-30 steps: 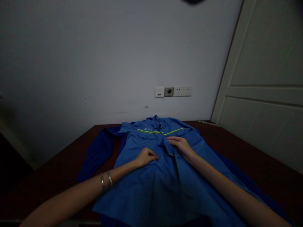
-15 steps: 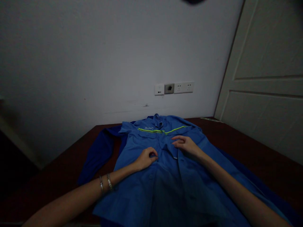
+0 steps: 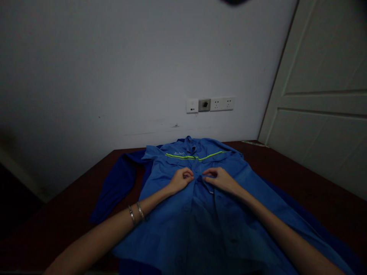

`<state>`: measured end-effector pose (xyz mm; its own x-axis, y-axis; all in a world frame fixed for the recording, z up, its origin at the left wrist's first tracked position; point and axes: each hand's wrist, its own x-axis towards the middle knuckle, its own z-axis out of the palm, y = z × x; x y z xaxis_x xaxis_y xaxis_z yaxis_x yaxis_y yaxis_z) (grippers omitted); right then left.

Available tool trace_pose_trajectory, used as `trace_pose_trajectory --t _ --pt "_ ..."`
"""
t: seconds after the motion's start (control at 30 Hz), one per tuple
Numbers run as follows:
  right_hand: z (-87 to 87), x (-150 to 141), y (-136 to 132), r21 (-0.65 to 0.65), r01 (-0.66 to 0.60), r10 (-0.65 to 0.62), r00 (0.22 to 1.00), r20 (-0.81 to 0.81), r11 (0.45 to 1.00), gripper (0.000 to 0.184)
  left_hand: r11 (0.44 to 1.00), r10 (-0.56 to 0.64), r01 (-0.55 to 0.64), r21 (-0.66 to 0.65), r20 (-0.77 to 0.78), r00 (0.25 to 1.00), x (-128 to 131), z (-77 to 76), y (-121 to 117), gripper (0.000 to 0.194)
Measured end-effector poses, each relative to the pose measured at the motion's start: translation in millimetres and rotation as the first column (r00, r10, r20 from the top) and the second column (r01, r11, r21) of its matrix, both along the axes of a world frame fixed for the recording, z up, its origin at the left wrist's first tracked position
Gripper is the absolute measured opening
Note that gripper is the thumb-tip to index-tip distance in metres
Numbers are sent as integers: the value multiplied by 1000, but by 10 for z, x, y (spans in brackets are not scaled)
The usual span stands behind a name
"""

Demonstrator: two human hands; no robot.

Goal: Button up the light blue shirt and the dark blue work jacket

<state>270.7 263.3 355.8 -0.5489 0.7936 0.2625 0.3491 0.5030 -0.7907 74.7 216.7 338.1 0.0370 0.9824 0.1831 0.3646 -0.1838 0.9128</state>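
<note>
A light blue work shirt [image 3: 169, 214] lies front up, collar toward the wall, with a yellow-green stripe and white lettering across the chest. Its front is parted below the chest. My left hand [image 3: 181, 180] pinches the left front edge of the shirt just under the chest pockets. Close beside it, my right hand [image 3: 219, 178] pinches the right front edge, thumb and forefinger together. A small gap separates the fingertips of both hands. Two silver bracelets ring my left wrist. Small buttons or buttonholes along the edges are too dim to make out well.
A darker blue garment [image 3: 114, 191] lies beneath the shirt, one sleeve spread to the left. Both rest on a dark red table [image 3: 286, 168] against a white wall [image 3: 129, 76] with sockets [image 3: 216, 104]. A pale panelled door [image 3: 323, 122] stands at the right.
My left hand has moved up and right along the shirt front. My right hand has come slightly left and closed on the edge, so the hands are nearer each other.
</note>
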Motion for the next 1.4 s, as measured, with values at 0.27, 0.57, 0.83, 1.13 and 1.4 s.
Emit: trace_pose_trajectory --t 0.27,0.57,0.83,1.13,1.4 --pt "38 -61 -59 227 69 -93 991 95 971 20 737 -419 400 -545 95 903 -350 294 423 21" --pt "180 -31 52 86 -1 3 1000 -25 996 19 862 -311 371 -346 219 925 -197 249 445 26" --pt "52 1 56 -86 -22 7 986 -166 996 24 970 -139 179 -166 230 963 -65 109 247 32" --pt "-35 -44 47 -50 21 -30 984 -173 999 25 998 -25 22 55 47 999 202 -8 -29 19" --pt "-91 -40 17 -56 -14 7 991 -134 998 23 996 -74 79 42 -117 990 131 -27 -107 22"
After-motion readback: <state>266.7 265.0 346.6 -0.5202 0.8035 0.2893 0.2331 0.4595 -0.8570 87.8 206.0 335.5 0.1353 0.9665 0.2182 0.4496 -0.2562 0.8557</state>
